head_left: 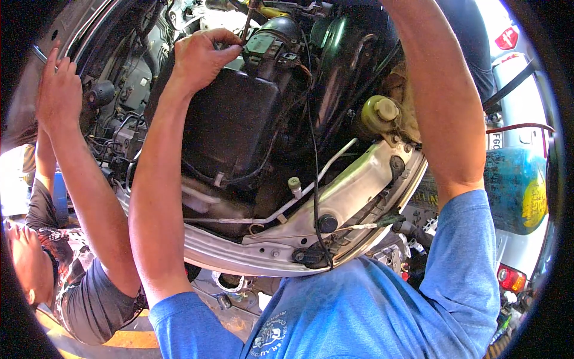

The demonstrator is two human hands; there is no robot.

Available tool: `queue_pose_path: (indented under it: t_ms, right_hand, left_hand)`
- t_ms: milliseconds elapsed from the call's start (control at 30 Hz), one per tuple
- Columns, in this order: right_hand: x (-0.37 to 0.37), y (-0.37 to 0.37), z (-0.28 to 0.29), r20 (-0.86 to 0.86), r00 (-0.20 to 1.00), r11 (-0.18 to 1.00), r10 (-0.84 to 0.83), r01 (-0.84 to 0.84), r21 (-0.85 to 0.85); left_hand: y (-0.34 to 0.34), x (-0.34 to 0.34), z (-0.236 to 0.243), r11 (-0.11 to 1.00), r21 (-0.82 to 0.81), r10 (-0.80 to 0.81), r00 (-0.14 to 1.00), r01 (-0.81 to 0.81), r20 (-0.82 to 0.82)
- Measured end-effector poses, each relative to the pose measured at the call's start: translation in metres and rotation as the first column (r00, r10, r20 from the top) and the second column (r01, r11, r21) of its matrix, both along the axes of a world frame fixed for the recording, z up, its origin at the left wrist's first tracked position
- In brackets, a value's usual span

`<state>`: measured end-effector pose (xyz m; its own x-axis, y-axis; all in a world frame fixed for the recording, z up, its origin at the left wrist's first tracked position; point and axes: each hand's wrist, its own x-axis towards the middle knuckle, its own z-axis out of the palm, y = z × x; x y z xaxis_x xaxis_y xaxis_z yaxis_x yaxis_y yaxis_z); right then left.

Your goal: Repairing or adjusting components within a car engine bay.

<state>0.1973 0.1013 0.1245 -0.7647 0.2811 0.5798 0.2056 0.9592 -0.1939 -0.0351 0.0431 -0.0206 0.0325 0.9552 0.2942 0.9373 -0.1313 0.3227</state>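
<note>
The left hand's (200, 58) thumb and forefinger pinched a thin rod (247, 25) near its lower end, by the far edge of a black box (230, 119). The right arm (445, 90) ran past the top edge, its fingers' state hidden. At left, a co-worker's hand (60, 93) was near the fender (25, 105).

We note a slim, brownish rod (247, 25) at top centre of the frame, near upright, leaning slightly right toward its upper end. Its lower end meets the left hand's (203, 60) fingertips; pinched or merely touched, we cannot tell. Just right, a grey-topped fitting (260, 44) joins a rounded black duct (282, 29). Below, upper centre, we log a broad black housing (230, 122), dull-surfaced, closed.
</note>
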Motion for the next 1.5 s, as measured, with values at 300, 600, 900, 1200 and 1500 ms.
queue_pose_path:
  t_ms: [300,600,900,1200,1500]
  right_hand:
    - [-0.003,0.015,0.005,0.143,0.986,0.993,0.085,-0.072,-0.097]
    - [0.002,-0.004,0.010,0.182,0.983,0.984,0.019,0.014,-0.180]
    - [0.007,-0.005,0.003,0.093,0.993,0.997,0.070,-0.073,0.033]
    - [-0.008,0.008,0.009,0.165,0.984,0.998,0.060,-0.055,-0.033]
    - [-0.002,-0.005,0.014,0.173,0.984,0.999,0.040,-0.033,-0.043]
  left_hand:
    - [0.000,-0.001,-0.001,1.000,0.016,0.004,1.000,-0.003,-0.015]
    - [-0.001,0.002,-0.001,1.000,0.018,0.007,1.000,-0.008,0.030]
    - [-0.002,0.001,0.000,0.998,0.052,-0.025,1.000,0.024,0.010]
    - [0.000,-0.001,-0.001,0.998,0.053,-0.018,1.000,0.019,-0.021]
    - [-0.001,0.000,-0.001,1.000,0.027,-0.006,0.999,0.007,-0.032]
